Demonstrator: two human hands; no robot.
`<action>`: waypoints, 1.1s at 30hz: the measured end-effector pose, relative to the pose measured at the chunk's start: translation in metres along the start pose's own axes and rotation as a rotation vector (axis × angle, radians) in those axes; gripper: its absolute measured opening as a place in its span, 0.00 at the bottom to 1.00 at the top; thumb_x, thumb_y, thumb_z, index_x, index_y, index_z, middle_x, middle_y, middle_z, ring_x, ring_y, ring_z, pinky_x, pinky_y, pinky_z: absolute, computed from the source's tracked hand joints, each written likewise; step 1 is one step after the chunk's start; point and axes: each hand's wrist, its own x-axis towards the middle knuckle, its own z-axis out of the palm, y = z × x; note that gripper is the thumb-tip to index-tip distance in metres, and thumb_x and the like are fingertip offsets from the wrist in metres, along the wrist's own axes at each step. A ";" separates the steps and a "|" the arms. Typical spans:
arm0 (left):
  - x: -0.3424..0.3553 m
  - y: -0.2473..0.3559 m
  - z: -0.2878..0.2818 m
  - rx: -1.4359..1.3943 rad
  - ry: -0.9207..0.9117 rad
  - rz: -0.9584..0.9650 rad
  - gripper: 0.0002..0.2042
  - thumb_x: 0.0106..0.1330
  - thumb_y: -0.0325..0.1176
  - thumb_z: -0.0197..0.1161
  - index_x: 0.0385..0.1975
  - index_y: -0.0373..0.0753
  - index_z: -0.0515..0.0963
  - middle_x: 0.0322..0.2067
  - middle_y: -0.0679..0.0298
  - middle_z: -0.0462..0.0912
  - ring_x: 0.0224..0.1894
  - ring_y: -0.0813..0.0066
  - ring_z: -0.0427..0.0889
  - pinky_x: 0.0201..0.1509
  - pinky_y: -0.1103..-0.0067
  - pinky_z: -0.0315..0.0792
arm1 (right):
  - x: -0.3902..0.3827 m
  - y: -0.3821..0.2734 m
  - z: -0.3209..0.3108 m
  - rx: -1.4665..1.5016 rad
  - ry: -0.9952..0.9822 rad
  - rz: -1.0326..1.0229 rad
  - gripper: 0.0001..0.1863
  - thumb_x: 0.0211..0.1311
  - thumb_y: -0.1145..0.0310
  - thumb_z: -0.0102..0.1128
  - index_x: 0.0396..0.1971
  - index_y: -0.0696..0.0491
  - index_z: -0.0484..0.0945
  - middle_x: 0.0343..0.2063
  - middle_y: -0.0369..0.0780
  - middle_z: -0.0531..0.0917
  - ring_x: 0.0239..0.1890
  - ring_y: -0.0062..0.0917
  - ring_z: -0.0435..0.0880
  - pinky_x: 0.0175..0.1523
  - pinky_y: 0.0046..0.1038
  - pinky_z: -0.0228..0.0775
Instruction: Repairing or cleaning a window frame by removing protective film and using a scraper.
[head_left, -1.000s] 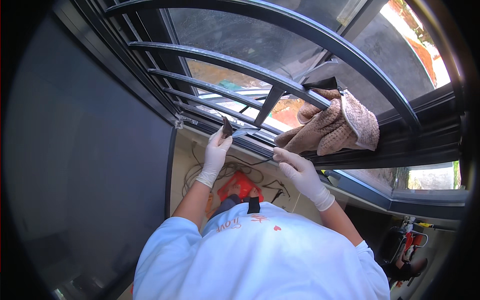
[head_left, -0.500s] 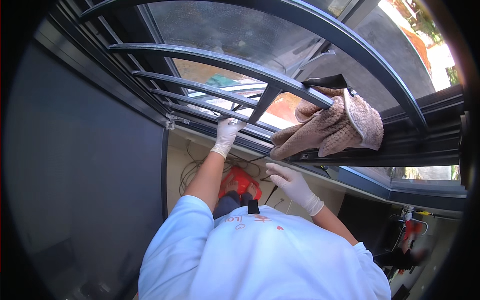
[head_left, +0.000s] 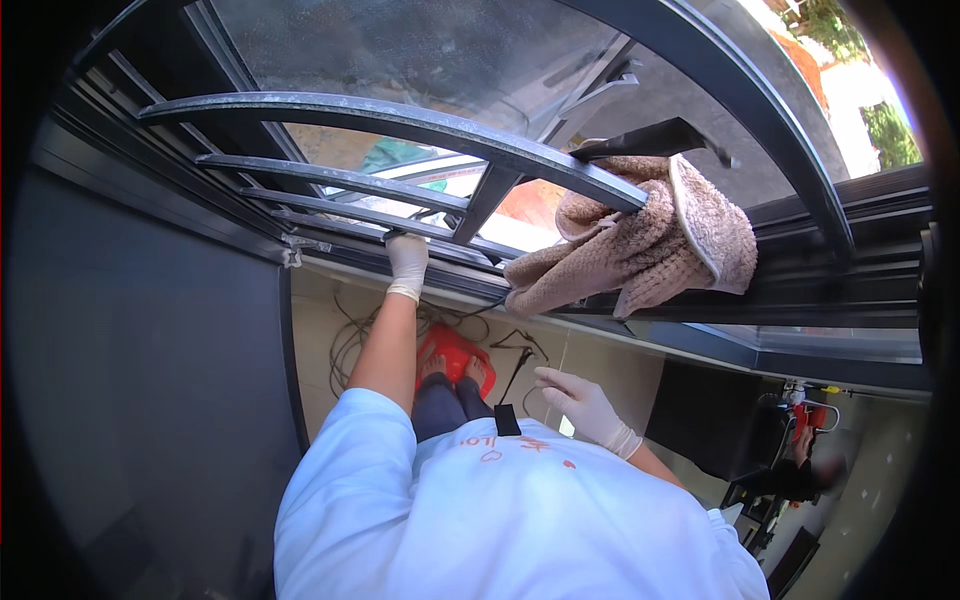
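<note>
My left hand [head_left: 407, 265], in a white glove, reaches up to the lowest bars of a dark metal window grille [head_left: 330, 125]. Its fingers are curled at the frame, and a dark edge shows at their tips; what they hold is mostly hidden. To the right, a tan fluffy towel [head_left: 640, 235] hangs bunched over the end of a grille bar, with a black strip [head_left: 640, 143] lying above it. Below the towel, my gloved right hand [head_left: 592, 408] hovers in front of my chest, fingers loosely extended and holding nothing.
My bare feet stand on a red stool [head_left: 437, 350]. Coiled cable [head_left: 345, 345] lies on the pale floor beside it. A large dark panel [head_left: 150, 380] fills the left side. Another person [head_left: 800, 475] is at the far right among equipment.
My right hand has dropped away from the window sill, lower and nearer my body. The view has shifted, so the grille and towel sit further left. My left hand remains at the lower bars.
</note>
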 end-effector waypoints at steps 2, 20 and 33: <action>0.006 -0.020 0.011 -0.263 0.065 -0.138 0.07 0.59 0.30 0.59 0.32 0.32 0.78 0.27 0.58 0.82 0.28 0.64 0.79 0.35 0.72 0.73 | -0.002 -0.001 0.005 0.010 -0.024 -0.009 0.21 0.66 0.64 0.56 0.58 0.55 0.72 0.48 0.44 0.82 0.51 0.26 0.80 0.57 0.25 0.70; -0.076 0.059 -0.186 -0.650 0.123 -0.876 0.04 0.62 0.30 0.63 0.30 0.36 0.80 0.27 0.65 0.81 0.29 0.77 0.81 0.30 0.81 0.73 | 0.020 -0.006 0.020 -0.081 -0.100 -0.075 0.19 0.64 0.62 0.55 0.53 0.54 0.77 0.45 0.47 0.82 0.49 0.34 0.82 0.55 0.28 0.71; -0.239 -0.153 -0.300 1.137 -1.066 -0.502 0.14 0.60 0.35 0.54 0.40 0.37 0.83 0.40 0.46 0.83 0.46 0.48 0.82 0.49 0.65 0.75 | 0.021 -0.007 0.030 -0.169 -0.112 -0.173 0.18 0.62 0.63 0.56 0.51 0.51 0.79 0.42 0.46 0.82 0.44 0.37 0.81 0.52 0.31 0.72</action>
